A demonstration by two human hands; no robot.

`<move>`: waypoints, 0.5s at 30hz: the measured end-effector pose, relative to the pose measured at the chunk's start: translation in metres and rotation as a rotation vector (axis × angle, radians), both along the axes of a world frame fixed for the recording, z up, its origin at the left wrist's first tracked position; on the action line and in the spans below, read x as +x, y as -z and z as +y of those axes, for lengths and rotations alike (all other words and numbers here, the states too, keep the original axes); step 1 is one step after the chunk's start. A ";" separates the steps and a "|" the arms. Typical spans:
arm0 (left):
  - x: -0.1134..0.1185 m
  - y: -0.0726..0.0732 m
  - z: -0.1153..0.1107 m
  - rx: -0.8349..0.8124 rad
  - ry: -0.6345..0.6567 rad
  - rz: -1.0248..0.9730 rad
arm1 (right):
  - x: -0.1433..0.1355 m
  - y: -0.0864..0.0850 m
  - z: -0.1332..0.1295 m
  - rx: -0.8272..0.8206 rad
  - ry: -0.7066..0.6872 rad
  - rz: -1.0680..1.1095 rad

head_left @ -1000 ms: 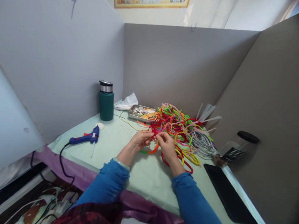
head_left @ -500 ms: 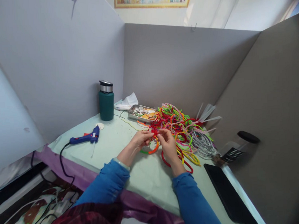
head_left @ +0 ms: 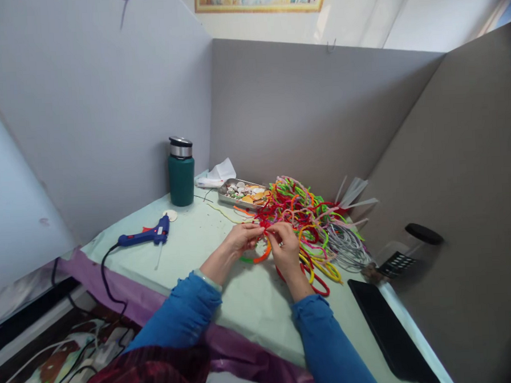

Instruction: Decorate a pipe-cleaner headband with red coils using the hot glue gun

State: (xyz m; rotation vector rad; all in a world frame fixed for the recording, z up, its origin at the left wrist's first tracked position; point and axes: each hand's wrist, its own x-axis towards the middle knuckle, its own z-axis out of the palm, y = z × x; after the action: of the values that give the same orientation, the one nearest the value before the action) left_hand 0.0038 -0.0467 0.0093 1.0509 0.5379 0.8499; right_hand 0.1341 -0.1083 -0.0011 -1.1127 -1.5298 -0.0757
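Observation:
My left hand (head_left: 243, 238) and my right hand (head_left: 284, 242) meet over the table with their fingertips pinched together. Between them is a small red piece of pipe cleaner (head_left: 265, 227), partly covered by the fingers. Just below the fingers an orange and green pipe cleaner (head_left: 261, 258) curves in a ring; whether it is joined to the red piece I cannot tell. Behind and right of my hands spreads a tangled heap of coloured pipe cleaners (head_left: 301, 203), with red and yellow loops (head_left: 322, 274) beside my right wrist.
A blue glue gun (head_left: 142, 236) lies at the left, its cord hanging over the table edge. Farther back stand a green bottle (head_left: 181, 175) and a metal tray (head_left: 239, 202) of small decorations. A black flat object (head_left: 391, 327) lies at the right. Grey panels (head_left: 319, 102) enclose the table.
My right hand has shifted slightly, its fingertips now closer to those of my left hand at the red piece. My left hand has hardly moved.

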 end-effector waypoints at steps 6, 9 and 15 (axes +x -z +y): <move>0.000 -0.001 -0.002 0.059 -0.004 0.011 | -0.002 0.000 0.000 -0.022 -0.016 0.092; 0.000 -0.002 -0.004 0.101 -0.021 0.027 | -0.003 0.003 0.003 -0.085 -0.060 0.239; 0.000 -0.003 -0.004 0.187 -0.046 0.053 | -0.002 0.004 0.008 -0.207 -0.279 0.534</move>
State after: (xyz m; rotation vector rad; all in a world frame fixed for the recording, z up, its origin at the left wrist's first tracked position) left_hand 0.0036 -0.0511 0.0126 1.2384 0.5359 0.9281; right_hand 0.1320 -0.1007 -0.0048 -0.9659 -1.2064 0.5407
